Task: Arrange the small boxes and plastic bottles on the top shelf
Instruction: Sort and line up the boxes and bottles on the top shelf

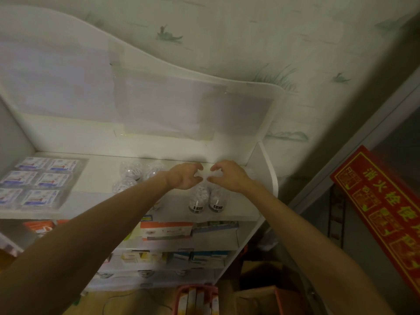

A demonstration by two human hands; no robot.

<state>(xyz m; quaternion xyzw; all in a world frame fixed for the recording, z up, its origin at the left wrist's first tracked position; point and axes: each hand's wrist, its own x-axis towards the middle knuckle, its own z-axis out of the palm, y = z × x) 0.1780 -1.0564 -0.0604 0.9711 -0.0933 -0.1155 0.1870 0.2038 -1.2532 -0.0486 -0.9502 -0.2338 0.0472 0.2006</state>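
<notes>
The scene is dim and greenish-grey, with the brightest patch on the back panel and rear edge of the top shelf [102,169], while the lower rows and floor sink into brown shadow. The plastic bottles [197,198] look soft and washed out, the small boxes [38,180] smear at the shelf's left end, and both forearms are dark and blurred. Wide-angle distortion bows the shelf's lines towards the edges.
</notes>
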